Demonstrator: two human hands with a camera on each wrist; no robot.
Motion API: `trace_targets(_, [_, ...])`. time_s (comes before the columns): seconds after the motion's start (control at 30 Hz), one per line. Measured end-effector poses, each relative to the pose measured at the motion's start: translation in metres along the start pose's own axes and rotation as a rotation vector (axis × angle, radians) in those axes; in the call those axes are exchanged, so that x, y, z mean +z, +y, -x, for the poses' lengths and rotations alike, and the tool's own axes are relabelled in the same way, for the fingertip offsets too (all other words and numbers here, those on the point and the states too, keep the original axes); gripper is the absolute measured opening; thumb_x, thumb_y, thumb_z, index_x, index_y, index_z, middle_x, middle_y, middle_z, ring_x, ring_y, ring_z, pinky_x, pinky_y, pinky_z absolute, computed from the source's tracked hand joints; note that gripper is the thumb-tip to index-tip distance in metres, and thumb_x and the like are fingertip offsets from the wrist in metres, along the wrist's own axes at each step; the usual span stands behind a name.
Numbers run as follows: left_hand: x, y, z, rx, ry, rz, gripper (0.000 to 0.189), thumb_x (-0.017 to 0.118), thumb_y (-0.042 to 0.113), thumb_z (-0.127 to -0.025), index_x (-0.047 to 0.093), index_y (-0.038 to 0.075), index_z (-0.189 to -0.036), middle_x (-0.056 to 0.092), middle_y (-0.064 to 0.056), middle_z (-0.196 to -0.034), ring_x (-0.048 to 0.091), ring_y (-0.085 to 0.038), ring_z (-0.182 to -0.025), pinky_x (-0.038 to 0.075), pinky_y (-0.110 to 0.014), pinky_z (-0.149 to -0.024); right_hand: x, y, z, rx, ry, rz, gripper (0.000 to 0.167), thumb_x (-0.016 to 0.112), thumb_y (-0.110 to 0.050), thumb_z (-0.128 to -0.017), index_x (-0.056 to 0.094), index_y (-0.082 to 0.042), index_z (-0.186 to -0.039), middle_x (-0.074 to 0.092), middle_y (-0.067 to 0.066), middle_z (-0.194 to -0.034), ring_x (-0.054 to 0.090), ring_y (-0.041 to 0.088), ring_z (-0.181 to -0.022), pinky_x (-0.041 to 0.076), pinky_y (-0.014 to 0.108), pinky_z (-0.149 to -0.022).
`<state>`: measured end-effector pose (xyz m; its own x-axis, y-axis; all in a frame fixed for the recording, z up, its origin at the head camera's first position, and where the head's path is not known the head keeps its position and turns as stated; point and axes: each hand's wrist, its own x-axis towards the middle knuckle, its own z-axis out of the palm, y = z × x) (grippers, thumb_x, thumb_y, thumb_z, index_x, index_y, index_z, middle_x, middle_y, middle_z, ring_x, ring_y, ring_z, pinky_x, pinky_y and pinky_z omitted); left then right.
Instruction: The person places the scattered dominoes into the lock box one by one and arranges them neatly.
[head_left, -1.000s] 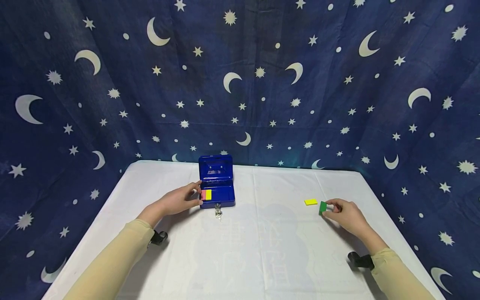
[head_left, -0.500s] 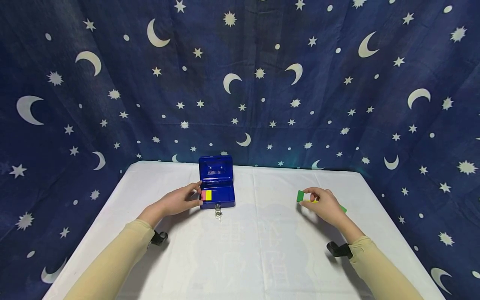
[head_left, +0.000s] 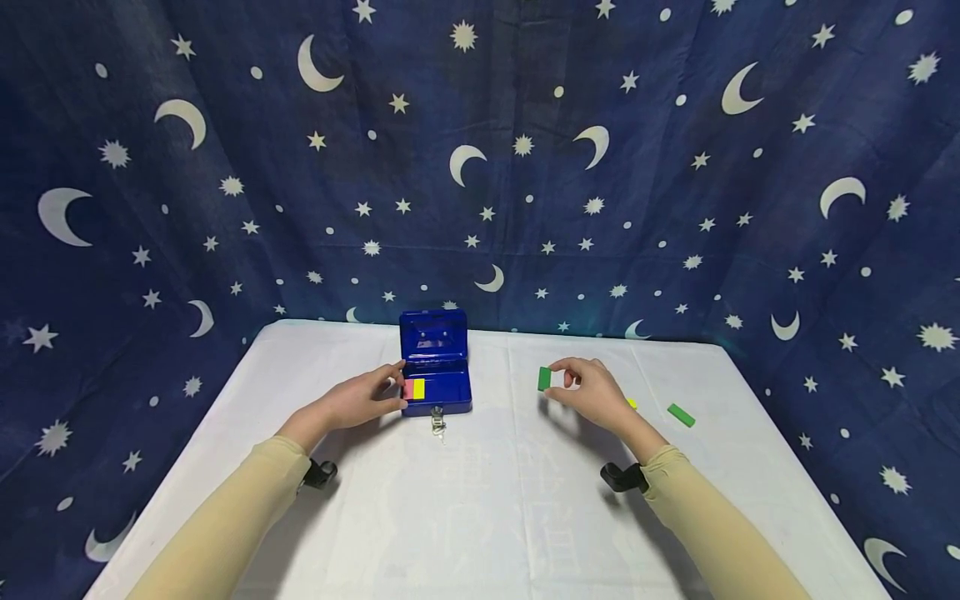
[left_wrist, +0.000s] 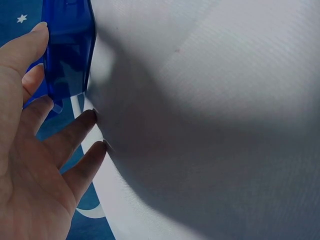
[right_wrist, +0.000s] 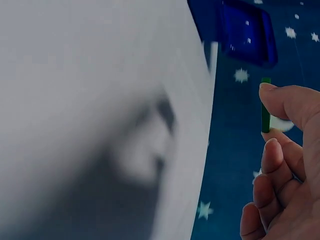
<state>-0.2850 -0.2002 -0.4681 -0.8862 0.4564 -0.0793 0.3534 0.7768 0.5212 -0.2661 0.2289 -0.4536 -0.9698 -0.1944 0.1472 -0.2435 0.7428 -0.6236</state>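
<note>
An open blue cash box stands at the table's back left, with a pink block and a yellow block side by side at its left end. My left hand holds that end, thumb at the front corner and index finger at the rear; the left wrist view shows the box's outer wall at the fingertips. To the right of the box, my right hand pinches a flat green block upright between thumb and index finger. Its narrow edge faces the right wrist view.
A second green block lies on the white tablecloth to the right. My right wrist partly hides a yellow block. Small keys hang at the box's front latch. A blue star-and-moon curtain rises behind the table.
My right hand has carried the green block leftward over the table toward the box, uncovering the second green block behind it. The left hand and the box have stayed in place.
</note>
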Motion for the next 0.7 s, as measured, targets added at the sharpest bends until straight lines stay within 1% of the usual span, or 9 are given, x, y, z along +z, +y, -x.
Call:
trace_targets(0.07, [0.0,0.0,0.0,0.002,0.003,-0.003,0.064,0.064,0.05,-0.098,0.045,0.015,-0.148,0.053,-0.013,-0.146,0.051,-0.034,-0.133,0.038,-0.059,-0.109,0.006,-0.007,-0.005,-0.017,-0.007,-0.01,0.043,0.082,-0.038,-0.086,0.069,-0.016,-0.121,0.054,-0.002,-0.083,0.044,0.022,-0.089,0.036,0.04,-0.077])
trace_targets(0.13, [0.0,0.0,0.0,0.002,0.004,-0.002,0.063,0.065,0.049,-0.097,0.046,0.015,-0.147,0.055,-0.013,-0.144,0.052,-0.033,-0.13,0.038,-0.058,-0.109,0.013,-0.014,-0.01,-0.035,-0.011,-0.016,0.042,0.082,-0.037,-0.085,0.07,-0.017,-0.12,0.054,-0.002,-0.082,0.045,0.022,-0.088,0.036,0.041,-0.083])
trace_targets(0.23, [0.0,0.001,-0.001,0.003,0.005,-0.004,0.054,0.065,0.049,-0.097,0.051,0.017,-0.139,0.054,-0.012,-0.146,0.052,-0.032,-0.13,0.038,-0.058,-0.109,0.023,-0.025,-0.018,-0.061,-0.018,-0.02,0.041,0.082,-0.037,-0.085,0.07,-0.018,-0.12,0.054,-0.003,-0.081,0.046,0.022,-0.088,0.036,0.041,-0.084])
trace_targets(0.3, [0.0,0.0,-0.002,-0.002,0.005,0.0,0.05,0.065,0.049,-0.097,0.053,0.018,-0.135,0.052,-0.012,-0.148,0.052,-0.033,-0.131,0.038,-0.058,-0.109,0.03,-0.033,-0.024,-0.077,-0.02,-0.018,0.042,0.082,-0.037,-0.084,0.071,-0.018,-0.119,0.054,-0.003,-0.081,0.046,0.021,-0.087,0.037,0.039,-0.083])
trace_targets(0.4, [0.001,0.0,-0.003,-0.005,0.005,0.004,0.043,0.065,0.049,-0.097,0.055,0.021,-0.127,0.046,-0.012,-0.154,0.05,-0.035,-0.135,0.037,-0.059,-0.11,0.039,-0.045,-0.031,-0.095,-0.033,-0.012,0.042,0.083,-0.036,-0.083,0.071,-0.019,-0.12,0.056,-0.001,-0.081,0.046,0.02,-0.086,0.037,0.038,-0.076])
trace_targets(0.5, [0.001,0.0,-0.003,-0.011,-0.002,0.013,0.038,0.065,0.049,-0.097,0.055,0.021,-0.122,0.038,-0.009,-0.16,0.047,-0.036,-0.138,0.036,-0.059,-0.111,0.048,-0.055,-0.037,-0.111,-0.043,0.004,0.042,0.083,-0.035,-0.083,0.072,-0.02,-0.12,0.057,0.002,-0.082,0.045,0.02,-0.085,0.035,0.037,-0.076])
trace_targets(0.6, [0.002,0.0,-0.003,-0.024,-0.006,0.017,0.038,0.066,0.049,-0.097,0.055,0.022,-0.121,0.034,-0.007,-0.163,0.045,-0.037,-0.14,0.035,-0.059,-0.112,0.058,-0.064,-0.044,-0.123,-0.051,0.038,0.042,0.083,-0.036,-0.083,0.072,-0.021,-0.12,0.057,0.0,-0.081,0.044,0.02,-0.084,0.035,0.036,-0.075])
trace_targets(0.63, [0.002,0.0,-0.003,-0.03,-0.008,0.02,0.039,0.066,0.05,-0.096,0.055,0.022,-0.121,0.034,-0.007,-0.163,0.045,-0.037,-0.14,0.035,-0.059,-0.112,0.06,-0.068,-0.046,-0.124,-0.053,0.05,0.042,0.083,-0.037,-0.083,0.072,-0.022,-0.12,0.056,-0.001,-0.08,0.044,0.02,-0.084,0.034,0.036,-0.075])
trace_targets(0.7, [0.001,0.001,-0.002,-0.031,-0.003,0.018,0.041,0.066,0.05,-0.096,0.055,0.022,-0.124,0.04,-0.008,-0.159,0.048,-0.036,-0.138,0.036,-0.059,-0.111,0.066,-0.074,-0.05,-0.125,-0.057,0.074,0.043,0.084,-0.038,-0.082,0.073,-0.022,-0.12,0.054,-0.004,-0.078,0.044,0.019,-0.084,0.034,0.036,-0.075])
